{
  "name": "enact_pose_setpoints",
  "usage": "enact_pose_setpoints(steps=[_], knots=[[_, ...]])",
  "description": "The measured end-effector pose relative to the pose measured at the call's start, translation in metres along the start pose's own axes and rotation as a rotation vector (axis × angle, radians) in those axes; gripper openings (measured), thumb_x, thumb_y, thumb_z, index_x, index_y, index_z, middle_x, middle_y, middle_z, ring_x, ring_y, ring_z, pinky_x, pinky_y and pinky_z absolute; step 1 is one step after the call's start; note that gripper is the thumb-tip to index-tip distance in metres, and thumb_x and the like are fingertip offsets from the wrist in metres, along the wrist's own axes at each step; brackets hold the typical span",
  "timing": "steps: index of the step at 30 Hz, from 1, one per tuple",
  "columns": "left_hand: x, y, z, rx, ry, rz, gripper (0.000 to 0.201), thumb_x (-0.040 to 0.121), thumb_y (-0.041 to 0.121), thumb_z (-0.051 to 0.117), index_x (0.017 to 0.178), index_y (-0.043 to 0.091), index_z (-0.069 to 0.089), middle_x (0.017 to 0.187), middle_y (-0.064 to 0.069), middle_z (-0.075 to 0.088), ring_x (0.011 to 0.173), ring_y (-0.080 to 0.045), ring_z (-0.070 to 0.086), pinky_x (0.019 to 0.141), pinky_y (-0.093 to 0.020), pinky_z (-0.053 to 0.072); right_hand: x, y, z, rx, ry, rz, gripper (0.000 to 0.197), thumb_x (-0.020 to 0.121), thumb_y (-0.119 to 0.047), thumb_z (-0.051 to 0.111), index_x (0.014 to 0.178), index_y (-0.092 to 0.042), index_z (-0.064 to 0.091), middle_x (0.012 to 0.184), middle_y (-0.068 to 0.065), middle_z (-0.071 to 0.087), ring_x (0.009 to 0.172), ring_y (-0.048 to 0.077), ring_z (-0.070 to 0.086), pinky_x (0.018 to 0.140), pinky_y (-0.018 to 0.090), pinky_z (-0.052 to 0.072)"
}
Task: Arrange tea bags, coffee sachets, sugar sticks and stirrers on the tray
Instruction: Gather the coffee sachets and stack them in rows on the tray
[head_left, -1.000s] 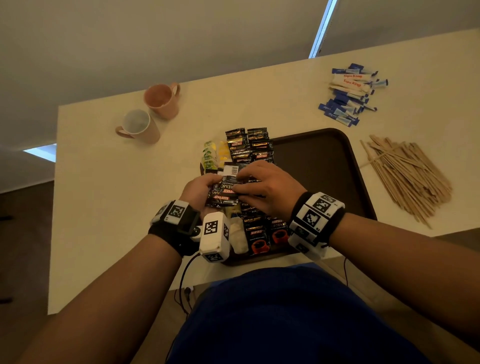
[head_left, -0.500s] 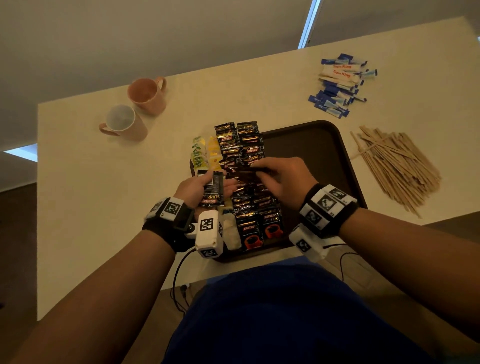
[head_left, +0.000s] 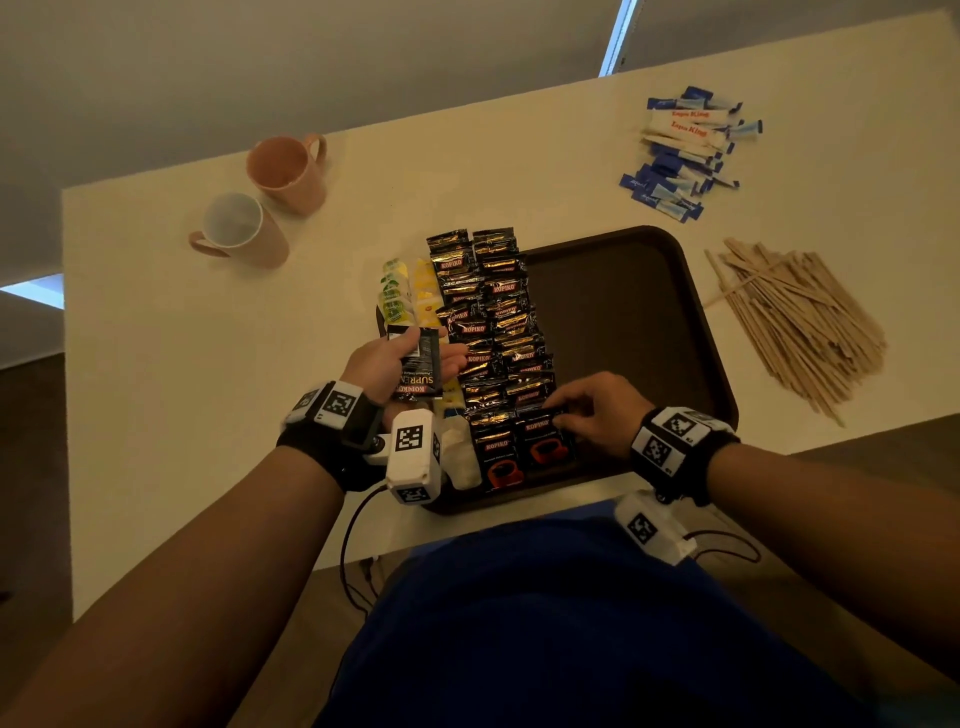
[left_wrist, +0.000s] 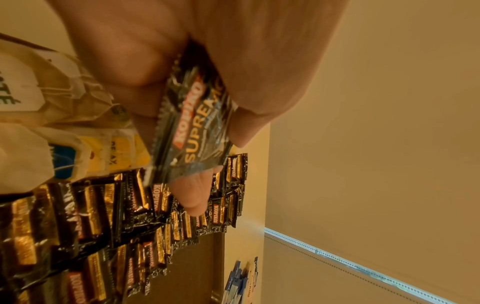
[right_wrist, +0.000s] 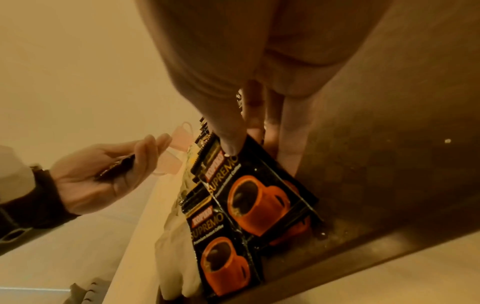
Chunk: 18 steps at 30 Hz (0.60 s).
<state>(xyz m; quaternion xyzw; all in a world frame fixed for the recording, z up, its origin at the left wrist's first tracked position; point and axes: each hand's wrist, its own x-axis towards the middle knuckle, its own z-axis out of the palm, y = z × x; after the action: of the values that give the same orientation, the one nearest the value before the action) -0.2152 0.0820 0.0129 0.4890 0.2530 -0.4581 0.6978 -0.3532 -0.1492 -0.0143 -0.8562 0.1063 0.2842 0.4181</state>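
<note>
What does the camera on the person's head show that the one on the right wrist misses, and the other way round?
Only the head view shows the sugar sticks and the wooden stirrers lying on the table, off the tray.

Only the right wrist view shows the right hand's fingertips up close, pressing the front coffee sachet, with its orange cup picture plain.

Both show the brown tray, the rows of coffee sachets, the pink mugs, and the left hand holding a sachet.

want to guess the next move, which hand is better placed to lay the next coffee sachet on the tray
Probably the left hand: it already holds a spare coffee sachet above the rows. The right hand is busy, its fingers on the nearest sachet on the tray.
</note>
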Motion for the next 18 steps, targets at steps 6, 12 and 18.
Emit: enact_pose_setpoints(steps=[6,12,18], knots=[[0.002,0.001,-0.003,0.002,0.001,0.011,0.036,0.108,0.024,0.030,0.106,0.002,0.058,0.091,-0.020,0.073,0.074,-0.026,0.074,0.063,-0.030,0.061,0.008,0.004,0.005,-0.168,-0.056,-0.032,0.029,0.088,-0.019,0.068,0.117,-0.024,0.067,0.095,-0.005,0.068,0.085,0.007,0.063,0.080,0.025,0.055],[0.007,0.001,-0.009,-0.003,0.006,-0.004,0.036,0.108,0.026,0.030,0.111,0.002,0.057,0.092,-0.019,0.074,0.077,-0.026,0.074,0.062,-0.028,0.061,0.008,0.008,0.009,-0.200,-0.040,0.066,0.045,0.078,-0.025,0.079,0.112,-0.020,0.049,0.089,-0.006,0.058,0.076,0.009,0.060,0.068,0.024,0.052],[0.008,-0.002,-0.010,-0.003,0.009,-0.007,0.036,0.108,0.026,0.030,0.109,0.003,0.058,0.089,-0.019,0.074,0.075,-0.026,0.074,0.061,-0.029,0.061,0.009,0.001,0.012,-0.355,-0.180,0.233,0.046,0.077,-0.056,0.073,0.083,-0.013,0.060,0.077,0.001,0.063,0.073,0.016,0.064,0.060,0.024,0.051]])
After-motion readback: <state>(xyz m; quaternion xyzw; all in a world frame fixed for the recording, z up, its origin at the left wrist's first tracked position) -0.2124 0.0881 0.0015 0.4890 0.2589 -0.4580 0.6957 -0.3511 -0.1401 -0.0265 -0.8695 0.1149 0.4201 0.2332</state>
